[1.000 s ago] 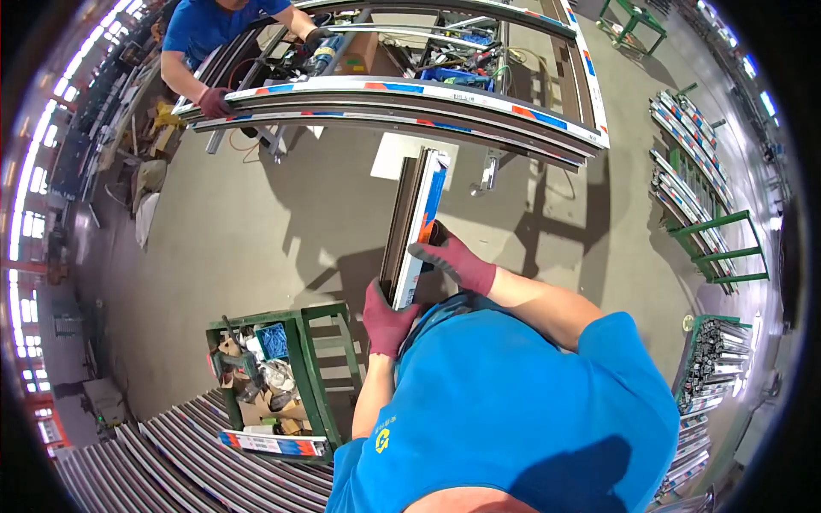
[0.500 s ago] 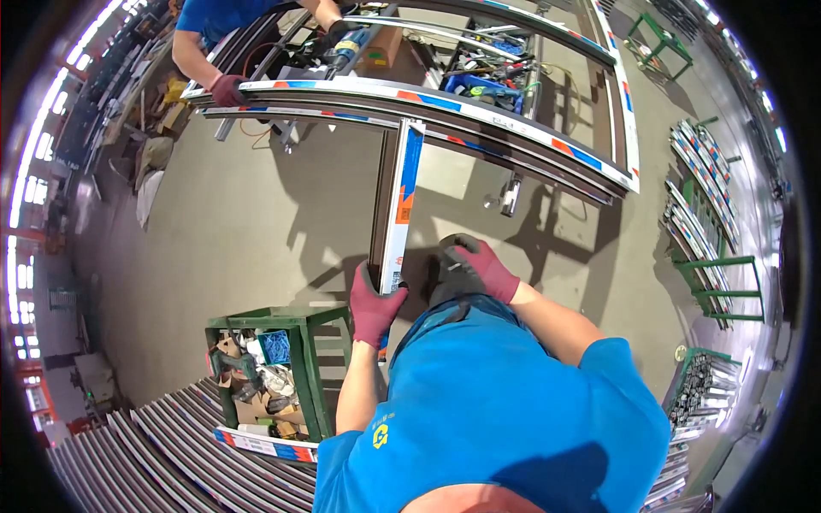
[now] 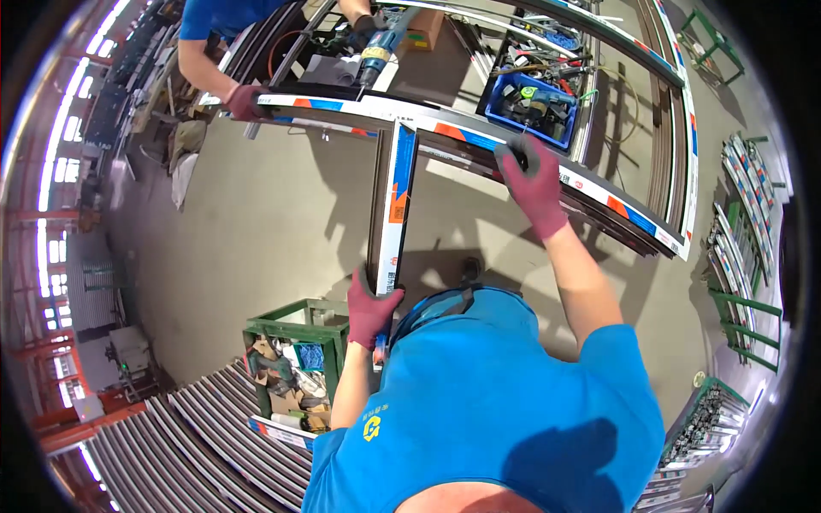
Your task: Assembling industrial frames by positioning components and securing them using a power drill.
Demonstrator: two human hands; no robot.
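My left hand, in a maroon and grey glove, is closed around the near end of a metal profile bar. The bar's far end meets the long near rail of a rectangular metal frame, both carrying white, blue and orange film. My right hand, gloved alike, lies over that rail right of the joint, fingers curled at it; its fingertips are partly hidden. Across the frame, a co-worker's gloved hand rests on the rail's left end. The co-worker's other hand holds a power drill, its tip down at the rail.
Inside the frame's outline sits a blue crate of tools. By my left arm stands a green metal stand holding boxes and tools. Long profiles lie in rows at the lower left. Racks of profiles stand at right.
My right hand has gone from my waist forward to the frame's rail. My left hand keeps its hold on the bar. The co-worker's drill has come down nearer to the rail.
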